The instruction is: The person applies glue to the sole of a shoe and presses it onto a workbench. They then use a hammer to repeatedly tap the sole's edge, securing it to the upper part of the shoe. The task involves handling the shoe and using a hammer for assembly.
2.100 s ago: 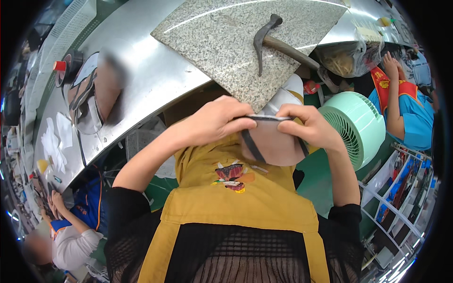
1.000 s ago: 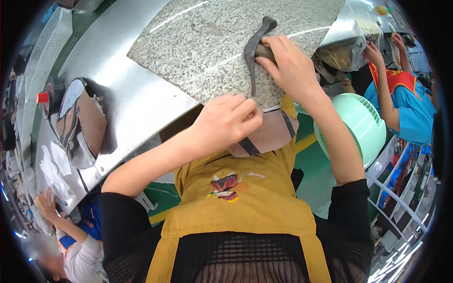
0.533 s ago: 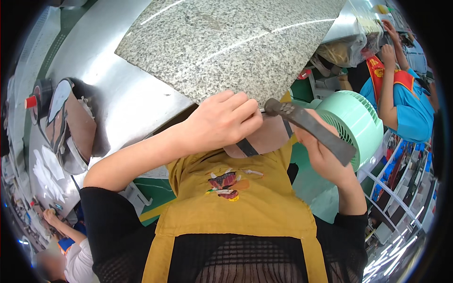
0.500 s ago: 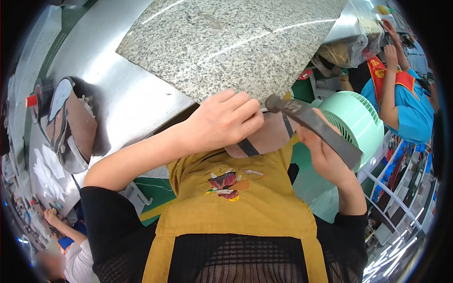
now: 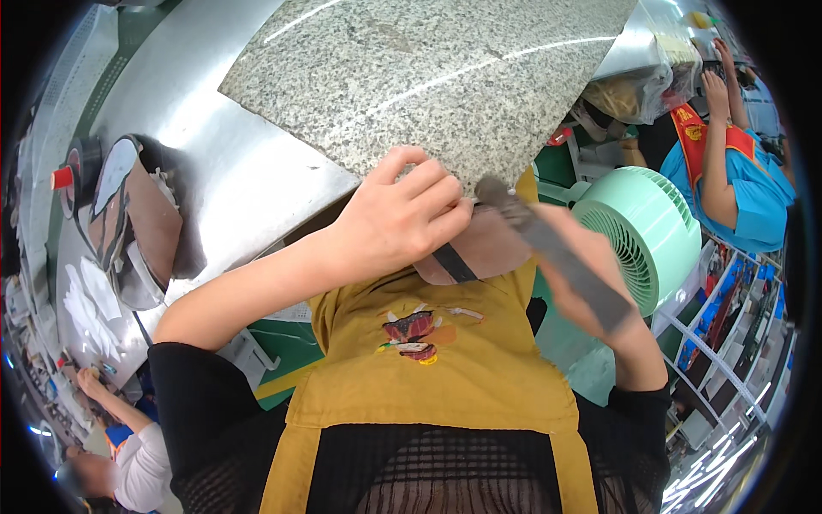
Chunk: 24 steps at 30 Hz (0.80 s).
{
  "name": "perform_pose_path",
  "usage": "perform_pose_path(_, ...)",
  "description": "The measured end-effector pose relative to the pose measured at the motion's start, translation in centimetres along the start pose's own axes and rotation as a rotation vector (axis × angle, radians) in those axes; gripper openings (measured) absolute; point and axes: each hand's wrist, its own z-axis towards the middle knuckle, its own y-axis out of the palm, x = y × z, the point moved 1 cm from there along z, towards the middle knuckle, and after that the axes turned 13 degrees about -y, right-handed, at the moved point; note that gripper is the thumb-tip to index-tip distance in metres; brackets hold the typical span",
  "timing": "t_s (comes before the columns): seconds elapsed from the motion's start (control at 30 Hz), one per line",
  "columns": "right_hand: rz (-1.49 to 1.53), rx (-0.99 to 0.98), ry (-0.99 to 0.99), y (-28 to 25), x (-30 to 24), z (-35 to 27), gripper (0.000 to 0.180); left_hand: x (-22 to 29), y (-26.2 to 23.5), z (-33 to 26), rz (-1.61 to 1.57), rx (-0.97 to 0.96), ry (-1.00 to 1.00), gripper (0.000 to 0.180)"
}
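My left hand (image 5: 404, 212) rests at the near edge of a speckled grey granite slab (image 5: 445, 81). Its fingers are curled and pinch the top edge of a brown leather-like piece (image 5: 490, 248) with a black strip across it. This piece hangs down over the slab's edge in front of my mustard apron. Closed around a dark metal hammer (image 5: 575, 272), my right hand (image 5: 592, 244) is just right of the piece and smeared by motion. The hammer's rounded end is at the slab's edge, close beside my left fingertips. What lies under those fingertips is hidden.
A pale green fan (image 5: 638, 236) stands close to my right hand. Left of the slab, the metal table (image 5: 205, 206) carries a brown and black bag-like item (image 5: 141, 214) and white scraps (image 5: 90, 300). Co-workers are at far right and lower left; a shelf rack (image 5: 728, 334) is at right.
The hammer has swung left and down, bringing its rounded end to the slab's edge beside my left fingers. My left hand keeps its hold on the leather-like piece.
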Motion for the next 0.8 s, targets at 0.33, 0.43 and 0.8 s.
perform_pose_path(0.33, 0.066, -0.097, 0.118, 0.4, -0.3, 0.2, 0.047, 0.0, -0.6, 0.0, -0.125, -0.061, -0.145, 0.017)
perform_pose_path(0.43, 0.109, -0.111, 0.145, 0.2, 0.1, 0.5, 0.046, -0.9, -0.7, -0.2, -0.228, -0.101, -0.208, 0.019)
perform_pose_path(0.8, 0.19, -0.082, 0.099, -0.3, 0.1, 0.8, 0.041, -0.8, -0.6, -0.9, -0.018, -0.015, 0.05, 0.023)
